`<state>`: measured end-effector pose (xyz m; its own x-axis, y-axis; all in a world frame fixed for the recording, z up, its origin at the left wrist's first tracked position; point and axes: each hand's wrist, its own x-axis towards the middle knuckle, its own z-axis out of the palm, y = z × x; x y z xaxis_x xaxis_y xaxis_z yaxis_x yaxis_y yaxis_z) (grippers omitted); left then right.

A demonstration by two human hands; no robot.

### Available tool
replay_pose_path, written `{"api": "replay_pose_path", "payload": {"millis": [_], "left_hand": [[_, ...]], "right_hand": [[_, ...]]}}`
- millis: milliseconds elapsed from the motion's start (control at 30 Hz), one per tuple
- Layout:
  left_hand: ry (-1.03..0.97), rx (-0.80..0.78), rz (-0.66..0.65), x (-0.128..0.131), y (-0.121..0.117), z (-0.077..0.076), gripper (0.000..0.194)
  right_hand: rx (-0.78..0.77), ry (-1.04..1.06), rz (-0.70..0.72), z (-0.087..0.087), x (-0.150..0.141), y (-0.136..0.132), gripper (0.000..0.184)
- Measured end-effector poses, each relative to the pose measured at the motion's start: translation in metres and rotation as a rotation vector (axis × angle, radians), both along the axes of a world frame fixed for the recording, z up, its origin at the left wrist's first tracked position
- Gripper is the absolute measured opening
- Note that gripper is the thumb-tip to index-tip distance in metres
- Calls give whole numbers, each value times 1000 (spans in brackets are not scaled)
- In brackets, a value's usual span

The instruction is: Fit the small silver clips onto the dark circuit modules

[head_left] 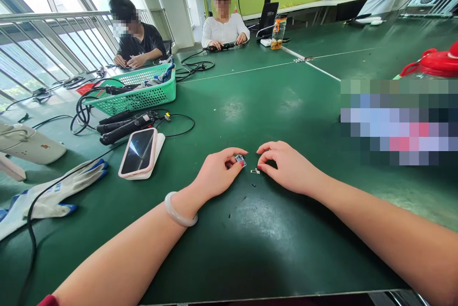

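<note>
My left hand (218,170), with a pale bangle at its wrist, is closed in a pinch on a small bluish-grey part (240,159), like a little circuit board. Fingers partly cover that part. Facing it, my right hand (281,165) is closed, with thumb and fingertips together at one end of a small silvery metal piece (255,171). That piece is low over the table, and whether it rests on the surface is hard to see. A tiny dark bit (254,185) lies on the green table (222,258) just below.
Left of my hands are a phone (139,152) on a white object, black handheld tools (127,127) with cables, a work glove (67,187) and a green basket (138,89). Two people sit across the table. A red-lidded container (434,63) stands at the right.
</note>
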<state>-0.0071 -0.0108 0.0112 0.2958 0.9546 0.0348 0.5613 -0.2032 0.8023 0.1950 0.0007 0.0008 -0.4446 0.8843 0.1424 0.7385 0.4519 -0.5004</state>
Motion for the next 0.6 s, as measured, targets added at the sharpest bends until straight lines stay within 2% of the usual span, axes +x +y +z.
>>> {"api": "replay_pose_path", "payload": {"millis": [233,467,600], "left_hand": [[15,13,-6,0,-1,0,28],[12,8,-7,0,0,0,28],[14,16,-9,0,0,0,28]], "right_hand": [[26,20,60,-1,0,1,12],[16,17,94,-2,-4,0,16],[38,32,64,-3,-1,4,17]]}}
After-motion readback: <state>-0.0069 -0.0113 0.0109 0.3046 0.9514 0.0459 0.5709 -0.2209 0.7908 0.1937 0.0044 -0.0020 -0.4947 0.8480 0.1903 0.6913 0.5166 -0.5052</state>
